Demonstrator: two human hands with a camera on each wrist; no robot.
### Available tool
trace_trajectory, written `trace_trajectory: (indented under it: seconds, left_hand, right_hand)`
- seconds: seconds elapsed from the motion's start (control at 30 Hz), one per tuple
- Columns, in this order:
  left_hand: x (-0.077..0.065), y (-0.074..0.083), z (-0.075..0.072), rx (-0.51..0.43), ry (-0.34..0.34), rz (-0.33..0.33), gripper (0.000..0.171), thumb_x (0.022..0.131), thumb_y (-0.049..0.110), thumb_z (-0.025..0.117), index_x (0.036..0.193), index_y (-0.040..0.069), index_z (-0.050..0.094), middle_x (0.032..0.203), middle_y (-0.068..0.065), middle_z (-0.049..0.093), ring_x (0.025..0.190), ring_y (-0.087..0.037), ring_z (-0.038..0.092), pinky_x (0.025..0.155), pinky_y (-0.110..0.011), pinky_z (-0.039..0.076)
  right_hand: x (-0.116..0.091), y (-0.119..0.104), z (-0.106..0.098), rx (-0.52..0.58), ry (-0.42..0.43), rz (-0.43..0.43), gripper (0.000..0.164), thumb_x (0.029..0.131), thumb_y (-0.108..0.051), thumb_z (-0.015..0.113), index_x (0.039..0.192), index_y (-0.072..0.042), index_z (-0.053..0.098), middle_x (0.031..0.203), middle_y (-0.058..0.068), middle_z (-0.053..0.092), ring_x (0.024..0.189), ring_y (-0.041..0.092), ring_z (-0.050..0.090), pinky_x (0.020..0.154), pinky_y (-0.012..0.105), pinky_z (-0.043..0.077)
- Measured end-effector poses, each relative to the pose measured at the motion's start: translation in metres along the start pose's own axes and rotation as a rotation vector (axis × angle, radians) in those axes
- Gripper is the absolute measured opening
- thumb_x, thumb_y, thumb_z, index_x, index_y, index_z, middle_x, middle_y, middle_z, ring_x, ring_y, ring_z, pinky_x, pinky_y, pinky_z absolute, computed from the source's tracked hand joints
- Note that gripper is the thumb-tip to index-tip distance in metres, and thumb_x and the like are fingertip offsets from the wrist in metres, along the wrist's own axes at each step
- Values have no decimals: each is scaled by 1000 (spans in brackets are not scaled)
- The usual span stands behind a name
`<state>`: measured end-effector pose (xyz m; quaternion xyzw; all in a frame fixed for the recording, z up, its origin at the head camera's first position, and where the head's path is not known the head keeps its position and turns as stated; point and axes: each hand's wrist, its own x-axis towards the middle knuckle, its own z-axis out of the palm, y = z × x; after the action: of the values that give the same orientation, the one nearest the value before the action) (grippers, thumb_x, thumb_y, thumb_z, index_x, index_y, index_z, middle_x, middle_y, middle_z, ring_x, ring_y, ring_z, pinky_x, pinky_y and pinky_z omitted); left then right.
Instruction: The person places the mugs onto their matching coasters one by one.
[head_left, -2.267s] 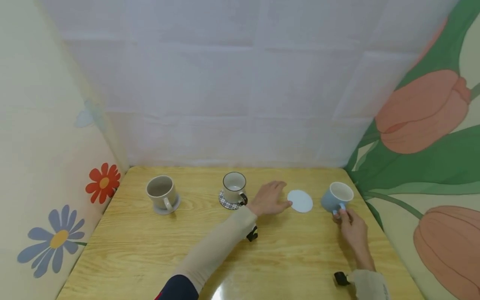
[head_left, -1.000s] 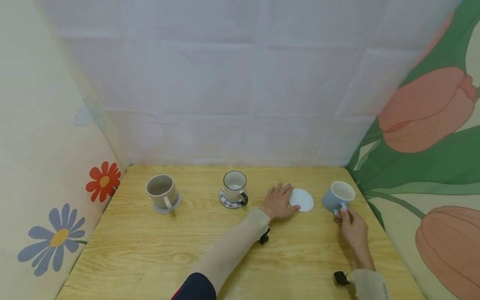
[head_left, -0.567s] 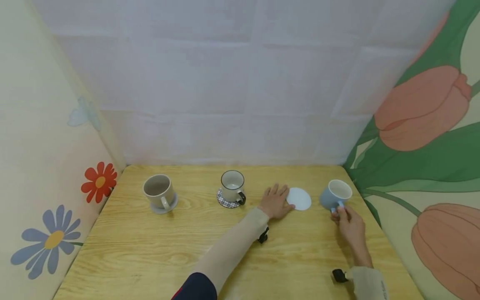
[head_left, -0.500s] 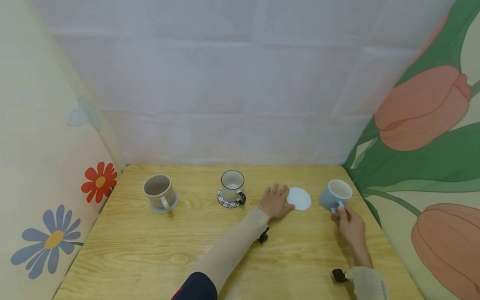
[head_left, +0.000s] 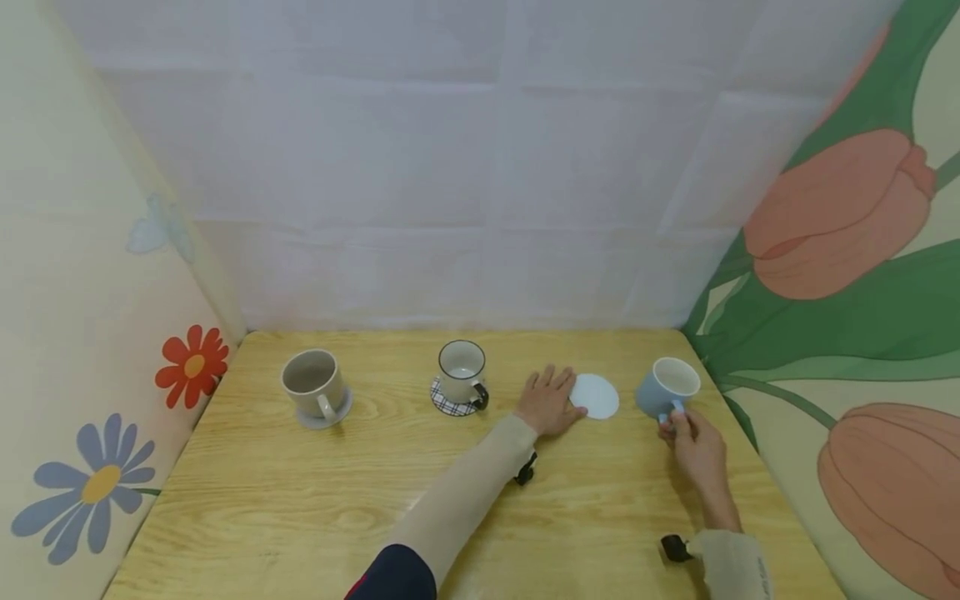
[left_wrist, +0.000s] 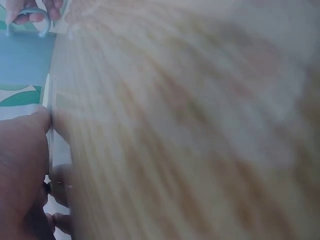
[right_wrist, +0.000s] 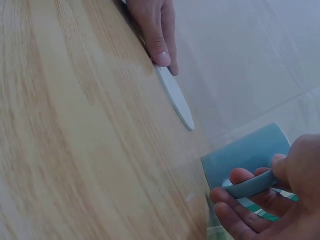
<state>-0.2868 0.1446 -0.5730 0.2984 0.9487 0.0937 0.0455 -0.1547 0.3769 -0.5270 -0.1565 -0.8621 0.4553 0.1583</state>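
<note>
On the right of the table, my right hand pinches the handle of a light blue mug with a pale inside. The mug stands upright, and fingers and thumb wrap its handle in the right wrist view. Left of the mug lies a round white coaster. My left hand rests beside that coaster, fingers spread, with thumb and fingertips at its left edge. Seen from the right wrist, the coaster is a thin disc under the left thumb.
A cream mug with a dark rim stands on a checked coaster, left of my left hand. Further left, a beige mug sits on a grey coaster. A white cloth backs the wooden table; floral sheets flank it.
Since the first frame my left hand has moved slightly right and down onto the white coaster's edge. The right hand keeps its hold on the blue mug. The head view has shifted a little.
</note>
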Motion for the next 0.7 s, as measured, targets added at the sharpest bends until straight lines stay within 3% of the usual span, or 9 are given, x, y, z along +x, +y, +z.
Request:
trace_trajectory:
  seconds: [0.2, 0.47, 0.7]
  left_hand:
    - [-6, 4, -6, 69, -24, -10, 78, 98, 70, 33, 162, 26, 18, 167, 12, 14, 155, -20, 10, 124, -44, 13]
    - [-10, 12, -11, 126, -41, -18, 77, 98, 71, 29, 161, 27, 19, 167, 13, 16, 154, -18, 14, 124, -40, 15]
    - [-12, 9, -17, 132, -22, -29, 77, 98, 70, 31, 161, 28, 21, 166, 13, 18, 154, -18, 16, 124, -41, 17]
  right_hand:
    - [-2, 1, -4, 39, -64, 62, 43, 108, -31, 43, 118, 8, 60, 106, 23, 70, 81, 0, 69, 73, 18, 57]
    - [1, 4, -13, 232, -144, 133, 49, 108, -33, 42, 113, 14, 54, 92, 0, 68, 81, 5, 70, 73, 24, 60]
    - [7, 0, -12, 364, -189, 156, 48, 106, -33, 46, 105, 14, 57, 95, 0, 66, 86, 7, 70, 80, 25, 59]
